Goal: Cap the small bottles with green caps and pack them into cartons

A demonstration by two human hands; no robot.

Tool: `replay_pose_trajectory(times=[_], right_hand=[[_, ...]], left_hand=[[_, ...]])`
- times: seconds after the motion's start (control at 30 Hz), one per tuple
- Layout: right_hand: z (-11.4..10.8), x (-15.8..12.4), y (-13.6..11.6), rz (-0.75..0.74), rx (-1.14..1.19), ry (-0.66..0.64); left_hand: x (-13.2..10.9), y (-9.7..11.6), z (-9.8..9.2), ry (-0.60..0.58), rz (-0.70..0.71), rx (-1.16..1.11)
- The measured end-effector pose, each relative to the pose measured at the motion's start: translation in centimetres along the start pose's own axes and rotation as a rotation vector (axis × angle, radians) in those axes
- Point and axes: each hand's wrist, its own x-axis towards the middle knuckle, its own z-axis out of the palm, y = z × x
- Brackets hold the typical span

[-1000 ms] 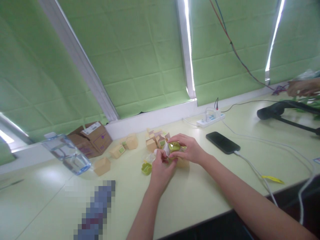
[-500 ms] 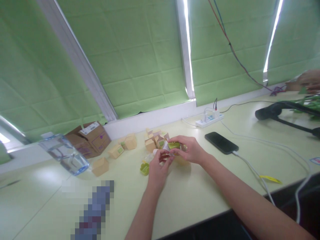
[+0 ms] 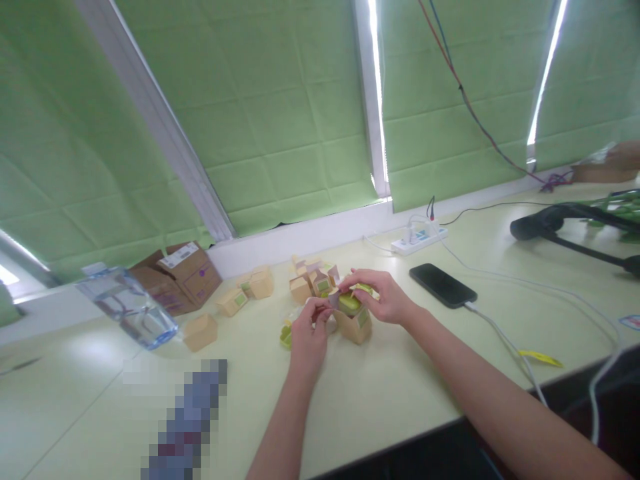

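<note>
A small tan cardboard box (image 3: 356, 328) stands open on the table between my hands. My left hand (image 3: 309, 328) is closed, its fingertips pinching the raised flap on the box's left side. With thumb and fingers, my right hand (image 3: 381, 297) grips a rounded green object (image 3: 349, 304) at the box's opening, partly inside it. What kind of object this is, I cannot make out. Beside my left hand lies a green flower-shaped piece (image 3: 285, 336), partly hidden, near some clear and whitish wrapping.
Several small tan boxes (image 3: 301, 289) sit behind and left of my hands. A larger brown carton (image 3: 193, 277) and a clear water bottle (image 3: 133, 307) stand further left. To the right are a phone (image 3: 443, 285) on a white cable, a power strip (image 3: 419, 240) and another person's arm (image 3: 605, 173).
The green object has moved down into the opening of the small box, which now shows upright. My left hand has shifted slightly left to its flap. The other person's hand has moved.
</note>
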Motion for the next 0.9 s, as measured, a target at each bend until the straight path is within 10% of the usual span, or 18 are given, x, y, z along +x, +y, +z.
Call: replay_pose_trajectory(times=[0.4, 0.63, 0.9], right_hand=[[0.9, 0.1, 0.1, 0.24, 0.002, 0.173], [2.0, -0.2, 0.3, 0.302, 0.063, -0.106], [1.0, -0.2, 0.8, 0.237, 0.115, -0.137]], left_hand=[[0.1, 0.1, 0.7, 0.026, -0.135, -0.271], [-0.3, 1.4, 0.9, -0.111, -0.089, -0.181], [-0.3, 1.7, 0.4, -0.09, 0.008, -0.045]])
